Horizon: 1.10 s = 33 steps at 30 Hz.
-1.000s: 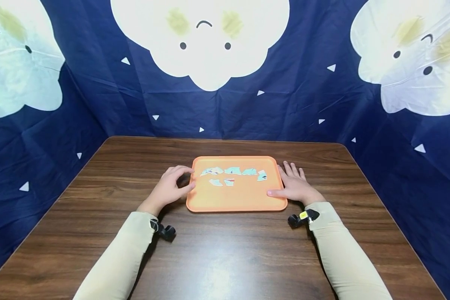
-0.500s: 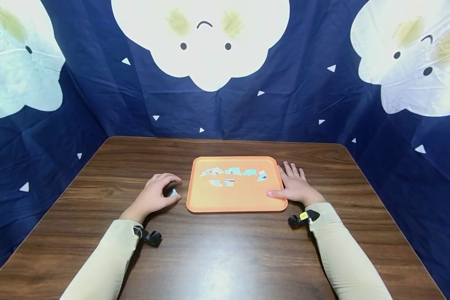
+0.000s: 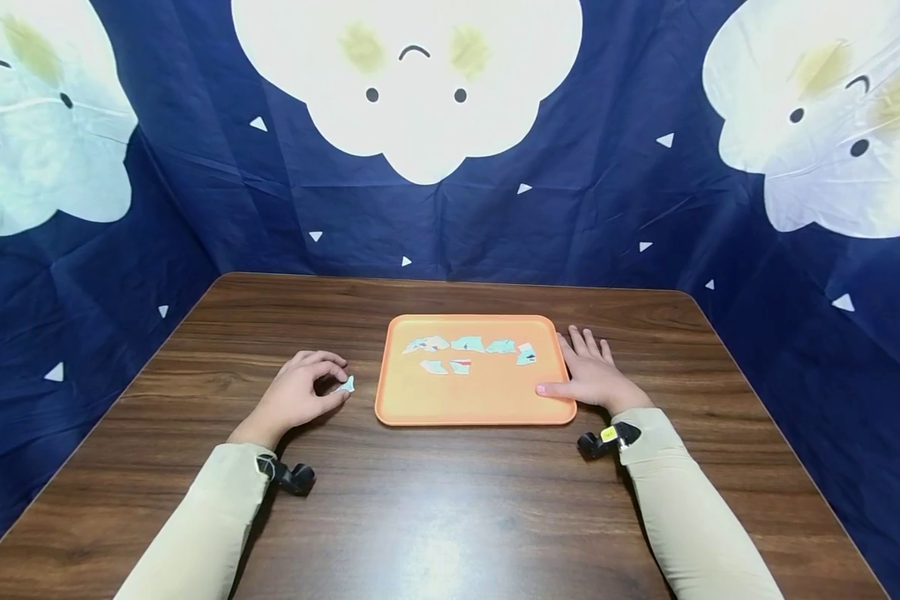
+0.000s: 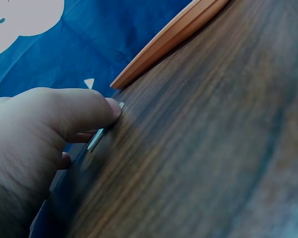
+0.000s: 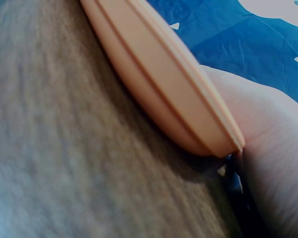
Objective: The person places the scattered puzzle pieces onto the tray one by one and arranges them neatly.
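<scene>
At the left of the tray, my left hand (image 3: 292, 396) rests low over the table with thumb and index finger pinching a small pale-blue puzzle piece (image 3: 347, 384). Seen in the left wrist view, the puzzle piece (image 4: 95, 141) is thin and lies close along the wood, partly hidden by the thumb. Several irregular pale pieces (image 3: 467, 343) lie on the orange tray (image 3: 472, 408), four-sided with rounded corners, most in a row near its far side. My right hand (image 3: 596, 379) lies spread at the tray's right edge, thumb on the tray, other fingers outside it on the table.
The dark wooden table (image 3: 450, 492) has a glossy reflection at its front. Dark blue cloth (image 3: 450, 233) with white clouds surrounds its back and sides. Each wrist carries a small black camera (image 3: 297, 479).
My left hand has drawn left from the tray edge, uncovering the puzzle piece on the table. Its thumb and fingers have since closed in on that piece. The right hand stays put.
</scene>
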{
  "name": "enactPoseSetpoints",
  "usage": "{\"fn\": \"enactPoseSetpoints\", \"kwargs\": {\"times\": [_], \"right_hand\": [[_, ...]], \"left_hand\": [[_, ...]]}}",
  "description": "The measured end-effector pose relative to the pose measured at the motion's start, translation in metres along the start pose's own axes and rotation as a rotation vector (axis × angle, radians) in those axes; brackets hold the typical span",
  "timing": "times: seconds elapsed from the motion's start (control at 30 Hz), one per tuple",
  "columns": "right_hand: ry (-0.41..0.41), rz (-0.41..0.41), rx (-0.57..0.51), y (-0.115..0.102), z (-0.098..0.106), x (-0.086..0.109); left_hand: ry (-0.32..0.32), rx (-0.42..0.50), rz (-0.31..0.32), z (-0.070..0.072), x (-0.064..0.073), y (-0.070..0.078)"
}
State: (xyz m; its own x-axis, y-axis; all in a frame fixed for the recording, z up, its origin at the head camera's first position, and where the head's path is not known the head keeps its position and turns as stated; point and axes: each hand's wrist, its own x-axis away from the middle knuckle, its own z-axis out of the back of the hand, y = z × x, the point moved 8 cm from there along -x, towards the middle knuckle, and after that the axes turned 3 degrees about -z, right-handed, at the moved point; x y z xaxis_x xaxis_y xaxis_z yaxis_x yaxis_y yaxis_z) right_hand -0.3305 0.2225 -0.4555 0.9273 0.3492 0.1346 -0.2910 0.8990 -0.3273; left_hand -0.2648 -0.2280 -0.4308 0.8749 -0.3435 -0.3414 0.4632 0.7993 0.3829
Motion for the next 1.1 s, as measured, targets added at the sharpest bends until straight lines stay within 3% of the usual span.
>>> {"fn": "enactPoseSetpoints", "kwargs": {"times": [0.3, 0.67, 1.1], "right_hand": [[0.013, 0.006, -0.004, 0.001, -0.001, 0.0], [0.01, 0.005, -0.004, -0.001, 0.0, 0.001], [0.009, 0.002, 0.004, 0.001, -0.002, -0.001]], "left_hand": [[0.022, 0.048, 0.013, 0.002, -0.001, 0.001], [0.06, 0.002, -0.017, 0.005, -0.002, 0.003], [0.054, 0.003, 0.012, 0.009, -0.021, 0.014]]}}
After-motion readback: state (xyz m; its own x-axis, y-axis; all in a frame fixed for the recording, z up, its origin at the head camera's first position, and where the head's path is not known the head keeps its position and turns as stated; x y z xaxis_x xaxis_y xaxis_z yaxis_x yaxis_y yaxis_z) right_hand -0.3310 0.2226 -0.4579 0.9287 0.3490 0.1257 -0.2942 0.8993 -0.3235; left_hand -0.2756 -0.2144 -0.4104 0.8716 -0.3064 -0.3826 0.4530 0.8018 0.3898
